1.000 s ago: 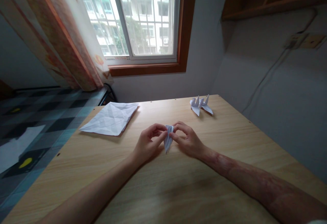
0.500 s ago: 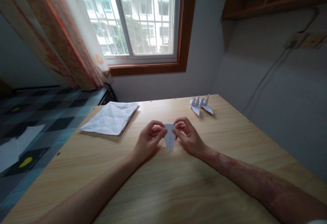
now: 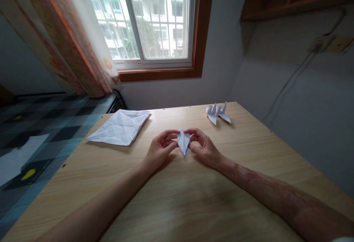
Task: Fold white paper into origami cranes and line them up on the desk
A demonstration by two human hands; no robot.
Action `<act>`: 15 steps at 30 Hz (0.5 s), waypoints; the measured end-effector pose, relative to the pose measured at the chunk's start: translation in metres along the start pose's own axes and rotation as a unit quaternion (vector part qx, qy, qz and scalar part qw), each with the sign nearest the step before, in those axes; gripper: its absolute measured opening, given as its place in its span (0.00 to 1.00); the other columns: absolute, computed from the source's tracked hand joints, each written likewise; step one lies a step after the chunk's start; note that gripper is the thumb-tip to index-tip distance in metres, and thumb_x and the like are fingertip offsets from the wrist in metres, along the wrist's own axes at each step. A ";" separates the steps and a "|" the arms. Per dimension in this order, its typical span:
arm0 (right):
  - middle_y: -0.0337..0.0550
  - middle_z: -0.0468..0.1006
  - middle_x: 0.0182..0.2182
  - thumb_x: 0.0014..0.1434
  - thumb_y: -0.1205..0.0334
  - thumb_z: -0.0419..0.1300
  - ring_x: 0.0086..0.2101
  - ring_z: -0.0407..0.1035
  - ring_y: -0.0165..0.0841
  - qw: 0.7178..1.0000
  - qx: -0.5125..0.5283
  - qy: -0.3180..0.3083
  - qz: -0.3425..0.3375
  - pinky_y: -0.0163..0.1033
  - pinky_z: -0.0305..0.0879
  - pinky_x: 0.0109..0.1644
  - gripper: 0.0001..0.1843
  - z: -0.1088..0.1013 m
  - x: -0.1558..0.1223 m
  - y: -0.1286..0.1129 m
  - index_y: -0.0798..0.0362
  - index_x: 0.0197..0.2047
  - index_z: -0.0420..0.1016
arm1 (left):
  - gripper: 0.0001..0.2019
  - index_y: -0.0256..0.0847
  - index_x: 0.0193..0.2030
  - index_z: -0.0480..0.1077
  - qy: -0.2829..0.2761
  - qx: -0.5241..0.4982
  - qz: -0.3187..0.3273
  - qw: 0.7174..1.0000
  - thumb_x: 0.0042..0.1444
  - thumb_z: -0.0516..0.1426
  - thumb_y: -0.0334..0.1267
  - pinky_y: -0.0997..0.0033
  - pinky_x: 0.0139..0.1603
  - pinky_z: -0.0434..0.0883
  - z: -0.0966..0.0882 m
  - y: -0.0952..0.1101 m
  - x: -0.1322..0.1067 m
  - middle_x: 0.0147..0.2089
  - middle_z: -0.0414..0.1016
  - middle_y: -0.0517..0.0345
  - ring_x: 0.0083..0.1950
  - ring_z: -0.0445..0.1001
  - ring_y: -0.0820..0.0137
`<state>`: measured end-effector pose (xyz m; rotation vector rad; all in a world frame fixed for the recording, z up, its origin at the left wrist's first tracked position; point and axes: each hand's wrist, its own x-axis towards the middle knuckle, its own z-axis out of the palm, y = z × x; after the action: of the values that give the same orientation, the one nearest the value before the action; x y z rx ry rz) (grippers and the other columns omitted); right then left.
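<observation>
A small piece of folded white paper (image 3: 183,143), kite-shaped with its narrow point toward me, is held between my two hands above the middle of the table. My left hand (image 3: 163,144) is closed on its left side, fingertips at the top edge and thumb lower down. On the opposite side, my right hand (image 3: 204,147) pinches the paper with its index finger along the top and its thumb near the right edge. Folded layers show at the lower tip. Two finished paper cranes (image 3: 212,116) stand together at the far right of the table.
Creased white paper sheets (image 3: 121,127) lie at the table's (image 3: 155,212) far left. Beyond the left edge is a checked bed cover (image 3: 55,113) with white paper (image 3: 22,157) on it. A window (image 3: 163,21) and curtain (image 3: 69,39) are behind; a shelf (image 3: 298,2) hangs upper right.
The folded paper's near face has changed: a flap is now folded up to the top, leaving a shorter pointed shape. Both hands' fingers have shifted slightly along its top edge.
</observation>
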<state>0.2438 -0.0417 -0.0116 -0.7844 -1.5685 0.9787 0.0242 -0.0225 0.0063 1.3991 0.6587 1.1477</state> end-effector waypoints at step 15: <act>0.40 0.82 0.34 0.67 0.41 0.71 0.38 0.74 0.38 0.998 0.001 0.047 0.042 0.44 0.72 0.47 0.20 0.000 0.004 0.000 0.49 0.37 0.79 | 0.18 0.38 0.50 0.80 -0.019 0.069 -0.005 0.997 0.63 0.72 0.49 0.70 0.43 0.81 0.008 0.006 -0.008 0.45 0.86 0.50 0.41 0.85 0.65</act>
<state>0.2429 -0.0381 -0.0094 -0.8877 -1.4629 0.9893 0.0275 -0.0341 0.0109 1.5288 0.7288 1.0821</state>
